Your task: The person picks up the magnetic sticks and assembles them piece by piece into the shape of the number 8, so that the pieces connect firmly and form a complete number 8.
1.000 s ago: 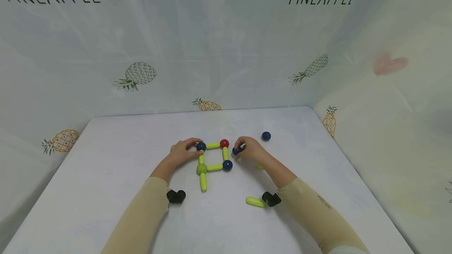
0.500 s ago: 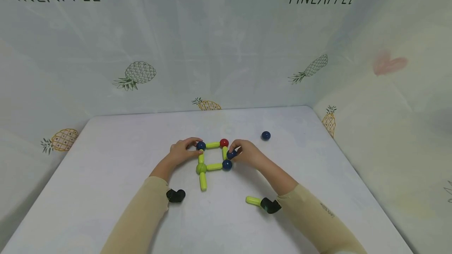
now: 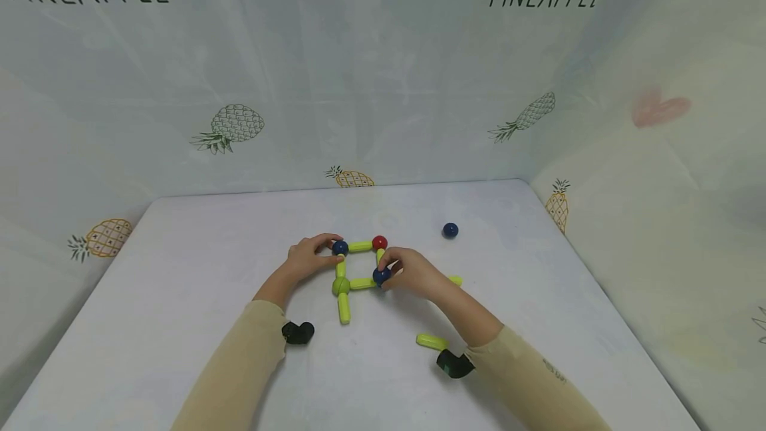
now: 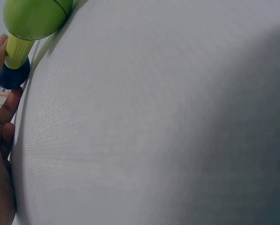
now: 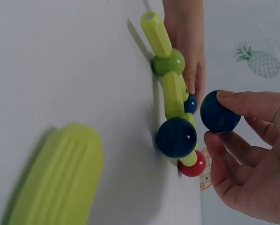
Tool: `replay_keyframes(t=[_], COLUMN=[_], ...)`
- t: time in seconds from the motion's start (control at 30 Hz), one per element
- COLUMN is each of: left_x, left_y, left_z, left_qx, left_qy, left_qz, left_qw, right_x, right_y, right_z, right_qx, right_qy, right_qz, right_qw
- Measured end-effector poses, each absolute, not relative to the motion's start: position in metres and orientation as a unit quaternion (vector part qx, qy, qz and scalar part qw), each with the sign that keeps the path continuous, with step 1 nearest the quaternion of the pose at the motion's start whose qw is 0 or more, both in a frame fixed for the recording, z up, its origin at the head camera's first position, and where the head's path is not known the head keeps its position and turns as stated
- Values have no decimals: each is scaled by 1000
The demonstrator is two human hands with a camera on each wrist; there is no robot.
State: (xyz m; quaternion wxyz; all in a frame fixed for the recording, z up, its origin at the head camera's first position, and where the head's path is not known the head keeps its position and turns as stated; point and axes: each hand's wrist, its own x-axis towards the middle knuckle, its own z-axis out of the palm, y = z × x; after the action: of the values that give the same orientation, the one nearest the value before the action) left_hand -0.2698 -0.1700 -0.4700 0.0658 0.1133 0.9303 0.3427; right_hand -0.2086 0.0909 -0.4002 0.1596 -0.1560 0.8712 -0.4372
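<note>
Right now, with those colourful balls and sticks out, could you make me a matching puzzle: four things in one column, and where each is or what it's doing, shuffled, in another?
Things
1. red ball
2. right hand
3. green ball
4. left hand

Places and states
A. joined to three yellow-green sticks
B. has its fingers around the corner blue ball, far left in the head view
C. at the far right corner of the square frame in the head view
D. pinches a raised blue ball

Pairs: 1-C, 2-D, 3-A, 4-B

Pale pineapple-print cloth (image 3: 383, 85) hangs bhnd & beside wht tbl (image 3: 161, 271).
</note>
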Motion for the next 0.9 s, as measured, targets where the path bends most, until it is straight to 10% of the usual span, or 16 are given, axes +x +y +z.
replay_keyframes(t=[0.9], left_x=[-267], left_y=[-170], left_z=[-468], left_qx=[111], left_qy=[928], left_qz=[349], left_qw=[63], right_x=[-177], right_y=[72], right_z=[-418], right_qx=[-194], right_qy=[839], right_qz=[-456], right_qw=[226])
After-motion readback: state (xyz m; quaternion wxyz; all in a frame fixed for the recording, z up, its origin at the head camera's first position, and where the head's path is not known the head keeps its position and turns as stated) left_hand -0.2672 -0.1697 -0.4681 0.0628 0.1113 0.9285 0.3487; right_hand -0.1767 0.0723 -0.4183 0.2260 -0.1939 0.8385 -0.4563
